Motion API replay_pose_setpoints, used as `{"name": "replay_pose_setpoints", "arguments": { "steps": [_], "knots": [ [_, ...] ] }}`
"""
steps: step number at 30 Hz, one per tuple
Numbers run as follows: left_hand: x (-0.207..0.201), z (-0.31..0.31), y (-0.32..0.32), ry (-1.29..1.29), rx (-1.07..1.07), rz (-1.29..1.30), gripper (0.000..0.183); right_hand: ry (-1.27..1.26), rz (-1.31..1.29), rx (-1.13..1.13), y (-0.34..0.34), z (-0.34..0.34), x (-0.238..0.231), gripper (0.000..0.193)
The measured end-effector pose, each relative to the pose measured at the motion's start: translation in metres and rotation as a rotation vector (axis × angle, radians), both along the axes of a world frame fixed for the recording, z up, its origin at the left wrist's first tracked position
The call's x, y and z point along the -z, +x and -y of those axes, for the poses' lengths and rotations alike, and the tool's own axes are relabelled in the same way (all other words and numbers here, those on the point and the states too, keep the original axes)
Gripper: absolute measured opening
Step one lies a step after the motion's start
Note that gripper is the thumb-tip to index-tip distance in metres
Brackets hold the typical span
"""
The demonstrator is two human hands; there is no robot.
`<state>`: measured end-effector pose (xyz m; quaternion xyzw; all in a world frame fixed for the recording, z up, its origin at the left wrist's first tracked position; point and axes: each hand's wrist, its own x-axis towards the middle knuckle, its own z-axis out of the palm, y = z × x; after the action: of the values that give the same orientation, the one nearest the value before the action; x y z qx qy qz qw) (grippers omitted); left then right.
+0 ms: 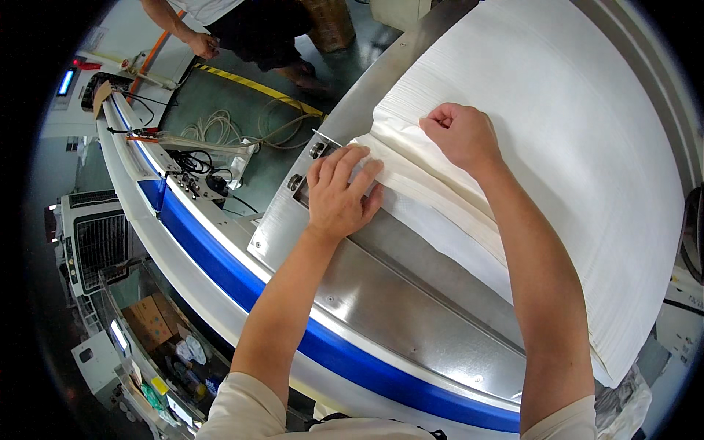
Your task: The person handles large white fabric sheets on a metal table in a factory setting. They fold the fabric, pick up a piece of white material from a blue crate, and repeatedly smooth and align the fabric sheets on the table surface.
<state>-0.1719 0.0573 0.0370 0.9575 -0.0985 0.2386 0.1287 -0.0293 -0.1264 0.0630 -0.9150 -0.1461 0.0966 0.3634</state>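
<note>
A large stack of white cloth-like layers (pixel 565 139) fills the right side, its near-left edge folded and creased. My left hand (pixel 339 189) rests at the left corner of the folded edge (pixel 433 185), fingers apart and slightly bent over it. Higher up and to the right, my right hand (pixel 463 136) is closed in a loose fist on top of the stack, beside the crease. What its fingers hold, if anything, is hidden. Under the layers lies a steel machine table (pixel 411 308) with a raised strip along it.
A blue and white rail (pixel 352 363) curves along the table's front. Cables (pixel 220 128) lie on the green floor beyond the left corner. Another person (pixel 242 29) stands at the top left, near a yellow-black floor stripe (pixel 257 88). A cart with boxes (pixel 158 319) is at lower left.
</note>
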Motion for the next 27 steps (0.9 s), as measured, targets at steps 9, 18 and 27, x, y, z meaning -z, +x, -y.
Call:
{"name": "replay_pose_setpoints", "arguments": {
  "steps": [9,18,27],
  "knots": [
    [-0.030,-0.009,0.031,0.198,0.348,-0.252,0.044,-0.136,0.138,-0.001,-0.118,0.050,-0.011,0.029],
    [-0.069,0.042,0.068,0.890,0.240,-0.710,0.046,-0.769,0.066,0.388,-0.253,0.358,0.025,0.042],
    [0.009,-0.007,0.104,0.929,0.242,-0.664,0.034,-0.934,0.085,0.650,-0.391,0.643,-0.001,0.066]
  ]
}}
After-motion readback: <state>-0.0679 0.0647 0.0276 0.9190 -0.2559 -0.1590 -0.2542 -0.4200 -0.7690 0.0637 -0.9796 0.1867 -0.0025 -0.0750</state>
